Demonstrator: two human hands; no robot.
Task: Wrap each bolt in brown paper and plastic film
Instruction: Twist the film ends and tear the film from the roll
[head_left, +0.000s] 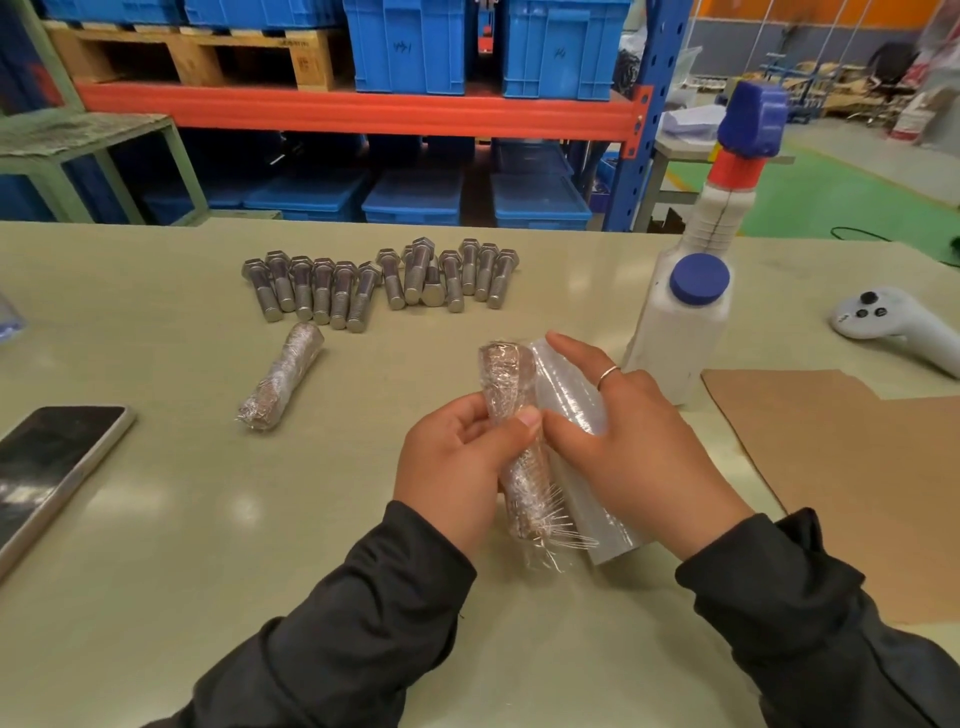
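- Looks like we're mid film stage: our left hand (457, 457) grips the paper-wrapped bolt (511, 415), thumb pinching the film down against it.
- Our right hand (628, 447) lies over the film roll (571, 410) just right of the bolt, fingers mostly straight, pressing more than gripping it.
- Next we'd guess: tear the film free and smooth the loose tail at the near end.
- One finished bolt (283, 376) lies well left of the left hand; bare bolts (379, 283) wait beyond both hands.
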